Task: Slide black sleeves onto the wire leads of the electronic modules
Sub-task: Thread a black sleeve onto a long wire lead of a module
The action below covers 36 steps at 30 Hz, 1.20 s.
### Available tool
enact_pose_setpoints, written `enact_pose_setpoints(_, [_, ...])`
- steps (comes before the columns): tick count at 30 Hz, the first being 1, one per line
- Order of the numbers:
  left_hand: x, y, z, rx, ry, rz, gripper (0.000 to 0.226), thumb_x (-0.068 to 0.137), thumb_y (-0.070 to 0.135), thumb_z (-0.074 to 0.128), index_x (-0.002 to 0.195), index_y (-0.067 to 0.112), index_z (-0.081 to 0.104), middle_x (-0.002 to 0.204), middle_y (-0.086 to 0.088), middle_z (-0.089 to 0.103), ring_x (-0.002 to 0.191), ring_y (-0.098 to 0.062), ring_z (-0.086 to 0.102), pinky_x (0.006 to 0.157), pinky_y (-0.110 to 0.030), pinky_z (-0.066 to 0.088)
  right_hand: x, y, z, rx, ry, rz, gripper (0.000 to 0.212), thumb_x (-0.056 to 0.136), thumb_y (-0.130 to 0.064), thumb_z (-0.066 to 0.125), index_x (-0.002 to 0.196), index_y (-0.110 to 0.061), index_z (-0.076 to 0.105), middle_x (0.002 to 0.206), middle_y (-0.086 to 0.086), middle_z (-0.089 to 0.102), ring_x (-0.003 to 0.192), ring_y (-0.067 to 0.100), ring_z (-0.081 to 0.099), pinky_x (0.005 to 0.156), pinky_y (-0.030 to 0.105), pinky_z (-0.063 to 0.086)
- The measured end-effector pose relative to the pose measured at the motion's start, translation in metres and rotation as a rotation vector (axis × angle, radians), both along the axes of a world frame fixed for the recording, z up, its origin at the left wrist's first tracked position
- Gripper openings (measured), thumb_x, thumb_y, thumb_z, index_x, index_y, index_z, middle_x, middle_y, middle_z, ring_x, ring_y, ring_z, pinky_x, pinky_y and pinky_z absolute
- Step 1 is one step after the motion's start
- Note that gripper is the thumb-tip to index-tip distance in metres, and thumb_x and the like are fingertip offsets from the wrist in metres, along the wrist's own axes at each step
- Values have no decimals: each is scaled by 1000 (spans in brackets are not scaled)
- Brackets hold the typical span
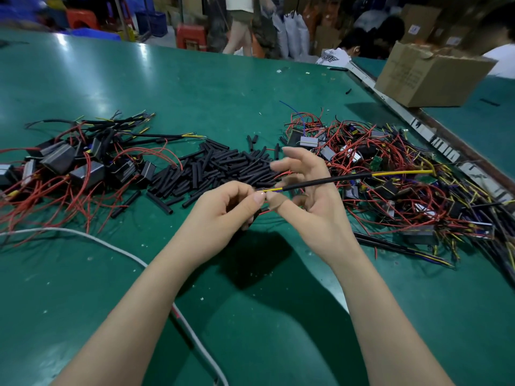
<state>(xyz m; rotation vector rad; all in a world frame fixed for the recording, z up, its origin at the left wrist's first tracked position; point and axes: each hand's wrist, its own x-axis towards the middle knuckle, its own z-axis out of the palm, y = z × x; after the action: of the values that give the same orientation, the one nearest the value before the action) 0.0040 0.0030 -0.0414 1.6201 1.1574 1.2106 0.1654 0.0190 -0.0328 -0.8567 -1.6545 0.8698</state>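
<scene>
Black tubular sleeve (320, 183) sheathes yellow lead (401, 172) pinched by left hand (223, 210).

A black sleeve (326, 181) is sitting on a yellow wire lead (401, 172) held in the air, lying nearly level, with yellow wire showing at both its ends. Loose black sleeves (220, 168) are lying in a heap on the green worktop (195, 84), short tubes pointing every way. To the left, dark box-shaped modules (58, 160) with red wires and sleeved leads are piling up; to the right, a tangle of unsleeved modules (390, 185) with red and yellow wires is spreading out.
</scene>
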Motion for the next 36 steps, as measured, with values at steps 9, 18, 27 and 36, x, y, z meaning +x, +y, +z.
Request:
enact_pose_setpoints(9, [-1,-2,8,-240,-179,-105,30,83,36,56,60,17,62,50,6,49,47,-7,43,45,-13,33,4,3,-5,189,-121,49,28,86,-4,65,100,-29,65,97,-12,68,97,18,62,87,34,48])
enact_pose_setpoints(18, [-2,0,2,-138,-119,-58,31,93,23,56,64,22,66,52,9,52,50,-3,44,50,-11,37,1,6,-11,191,-198,-101,9,88,-17,63,94,-18,70,89,-10,66,87,12,64,82,29,49])
enact_pose_setpoints(27, [-2,2,2,-135,-135,-58,32,98,25,38,82,13,63,59,12,58,57,0,50,59,-10,42,-8,-1,-5,-178,229,60,15,83,-29,62,89,-17,56,85,1,75,85,14,71,78,22,51])
enact_pose_setpoints(36, [-5,2,2,-197,-158,-57,26,97,12,46,85,18,68,64,9,61,64,-9,51,62,-21,42,-13,-1,-7,-274,377,46,7,75,-26,68,79,-20,68,75,-6,71,65,-2,61,62,9,45])
